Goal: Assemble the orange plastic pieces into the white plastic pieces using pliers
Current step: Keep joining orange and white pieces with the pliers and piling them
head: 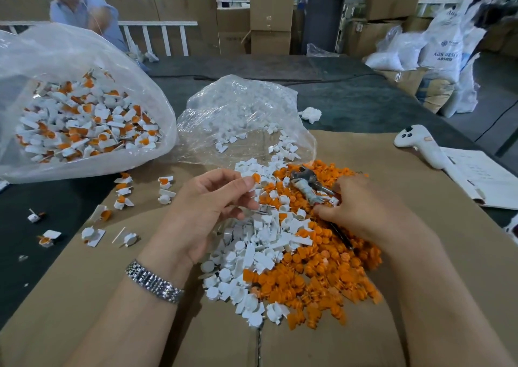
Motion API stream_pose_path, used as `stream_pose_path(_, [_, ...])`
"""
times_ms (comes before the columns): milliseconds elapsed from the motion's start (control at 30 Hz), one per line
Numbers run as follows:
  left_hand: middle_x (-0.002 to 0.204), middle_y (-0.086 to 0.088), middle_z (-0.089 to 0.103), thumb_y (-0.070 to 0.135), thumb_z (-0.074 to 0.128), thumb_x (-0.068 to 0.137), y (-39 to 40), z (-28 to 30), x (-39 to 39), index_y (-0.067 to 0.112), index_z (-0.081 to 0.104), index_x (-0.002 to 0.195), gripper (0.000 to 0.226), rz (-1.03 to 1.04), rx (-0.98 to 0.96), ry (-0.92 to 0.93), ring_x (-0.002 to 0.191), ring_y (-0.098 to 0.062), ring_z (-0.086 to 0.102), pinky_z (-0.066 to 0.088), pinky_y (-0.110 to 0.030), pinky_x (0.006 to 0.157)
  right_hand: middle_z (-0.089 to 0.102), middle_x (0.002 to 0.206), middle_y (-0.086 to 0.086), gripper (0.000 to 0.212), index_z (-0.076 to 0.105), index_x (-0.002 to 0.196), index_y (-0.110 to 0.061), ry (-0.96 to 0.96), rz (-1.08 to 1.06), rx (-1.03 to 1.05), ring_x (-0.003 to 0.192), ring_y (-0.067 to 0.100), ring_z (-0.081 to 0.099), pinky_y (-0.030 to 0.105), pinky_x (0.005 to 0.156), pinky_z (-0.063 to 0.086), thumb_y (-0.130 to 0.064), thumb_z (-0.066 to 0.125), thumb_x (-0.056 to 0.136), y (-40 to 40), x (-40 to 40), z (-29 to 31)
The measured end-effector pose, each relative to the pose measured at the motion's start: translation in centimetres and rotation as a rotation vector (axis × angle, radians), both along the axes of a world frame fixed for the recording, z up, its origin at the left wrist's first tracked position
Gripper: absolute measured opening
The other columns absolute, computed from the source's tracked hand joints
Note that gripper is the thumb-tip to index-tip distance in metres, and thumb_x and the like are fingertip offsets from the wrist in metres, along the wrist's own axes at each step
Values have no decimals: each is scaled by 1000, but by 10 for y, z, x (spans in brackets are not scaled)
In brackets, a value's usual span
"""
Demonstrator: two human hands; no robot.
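On a sheet of cardboard (364,310) over a dark table lie a heap of orange pieces (330,268) and, left of it, white pieces (252,254), with a big bag of assembled parts (84,125) far left and a white controller (417,145) far right. The left hand (207,206) pinches a small white piece with orange between thumb and fingers. The right hand (361,209) is curled around the handles of the pliers (307,183), whose handles it mostly hides.

Dark table (350,105): cardboard sheet (420,254), bagged parts (84,128).
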State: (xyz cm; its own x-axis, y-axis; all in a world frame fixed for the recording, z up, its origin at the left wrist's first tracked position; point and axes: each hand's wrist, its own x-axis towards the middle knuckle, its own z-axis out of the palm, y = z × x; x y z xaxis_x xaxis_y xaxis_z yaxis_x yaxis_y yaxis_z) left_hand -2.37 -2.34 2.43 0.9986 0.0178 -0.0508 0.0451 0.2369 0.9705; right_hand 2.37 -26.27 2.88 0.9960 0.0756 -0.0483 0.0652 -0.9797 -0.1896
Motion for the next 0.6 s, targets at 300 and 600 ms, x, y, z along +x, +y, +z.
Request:
stream_pose_path(300, [78,-10,72,26,86,65,0,1,0,17,77,74,16,7,-45,-15,68,-23,73,52,-20,49,48,105,11,35,47,98,-13,-51,23,-82,100,30,49,41,80,43,-48,50,95,16,-8,1])
stream_pose_path(600, [79,-11,71,21,83,71,-2,3,-2,13,75,78,13,55,-70,-23,66,-20,70,51,-20,49,57,64,1,31,61,75,-17,-135,5,307,53,12,50,28,45,29,-36,52,97,8,-4,11])
